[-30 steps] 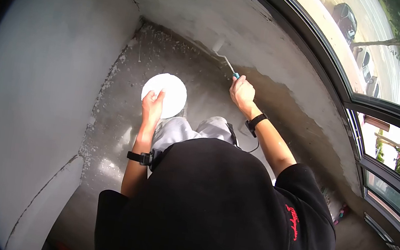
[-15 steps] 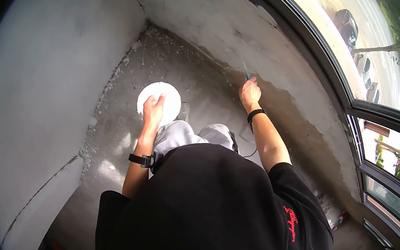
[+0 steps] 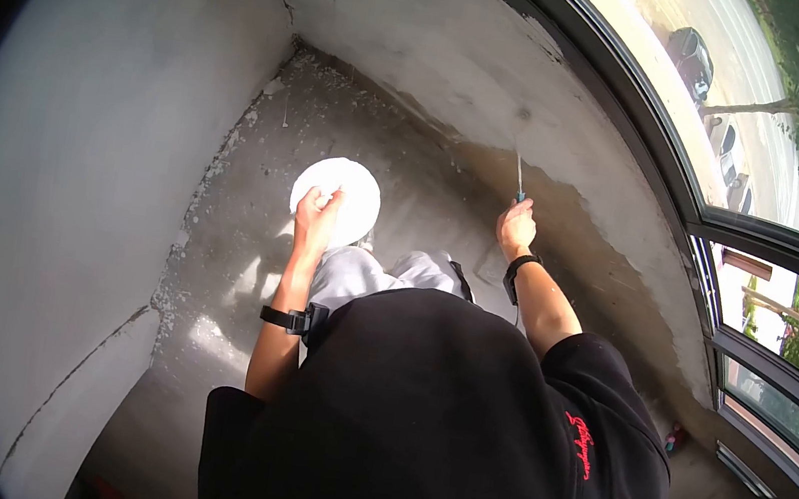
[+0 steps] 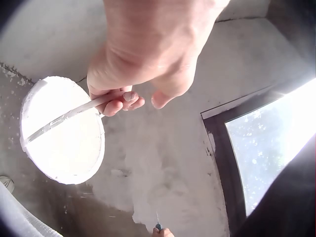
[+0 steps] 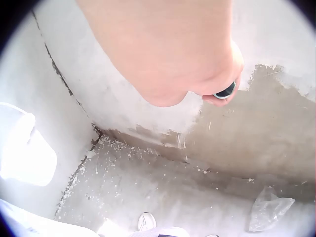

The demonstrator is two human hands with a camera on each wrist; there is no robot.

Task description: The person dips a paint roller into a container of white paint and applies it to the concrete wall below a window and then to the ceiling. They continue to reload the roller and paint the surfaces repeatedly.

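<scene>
A round white bucket (image 3: 350, 205) hangs from the left hand (image 3: 317, 218); in the left wrist view the fingers (image 4: 129, 98) curl round its thin handle (image 4: 64, 118). The right hand (image 3: 517, 229) grips the blue-green handle (image 3: 520, 197) of a paint roller, whose metal rod (image 3: 519, 169) points at the wall under the window. The roller head cannot be made out. In the right wrist view the right hand (image 5: 187, 64) hides most of the tool, and the dark handle end (image 5: 225, 91) shows in its curled fingers. The bucket (image 5: 29, 155) stands off to the left there.
The wall (image 3: 426, 46) is pale above and bare brown lower down. A window frame (image 3: 625, 72) runs along the right. White flecks dot the floor (image 5: 138, 173), and a clear plastic bag (image 5: 269, 210) lies near the wall's foot. A cracked side wall (image 3: 102, 130) rises at left.
The right hand has moved right and back toward the body with the roller, along the window wall. The bucket shifted slightly left, then back to the right, still held by the left hand.
</scene>
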